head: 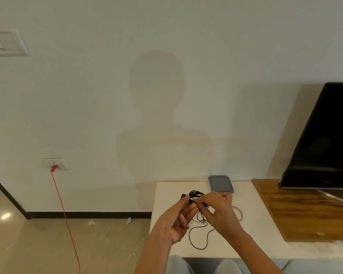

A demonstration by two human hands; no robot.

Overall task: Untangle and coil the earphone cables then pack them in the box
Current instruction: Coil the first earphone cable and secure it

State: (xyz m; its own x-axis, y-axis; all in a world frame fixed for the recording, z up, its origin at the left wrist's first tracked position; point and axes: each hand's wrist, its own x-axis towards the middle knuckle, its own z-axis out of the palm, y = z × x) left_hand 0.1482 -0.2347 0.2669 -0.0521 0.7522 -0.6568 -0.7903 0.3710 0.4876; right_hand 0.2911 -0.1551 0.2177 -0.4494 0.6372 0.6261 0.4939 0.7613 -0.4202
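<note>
Now the earphone cable bundle (196, 193) sits pinched between fingertips (185, 200): left hand (176, 220) at its eight o'clock, right hand (219, 211) at four, loops hanging toward six

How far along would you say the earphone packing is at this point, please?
Nothing looks finished yet. In hand: the left hand and right hand pinch a partly coiled black bundle above the table. Left to do: loose cable lies looped on the table, and the grey box sits apart behind.
</note>
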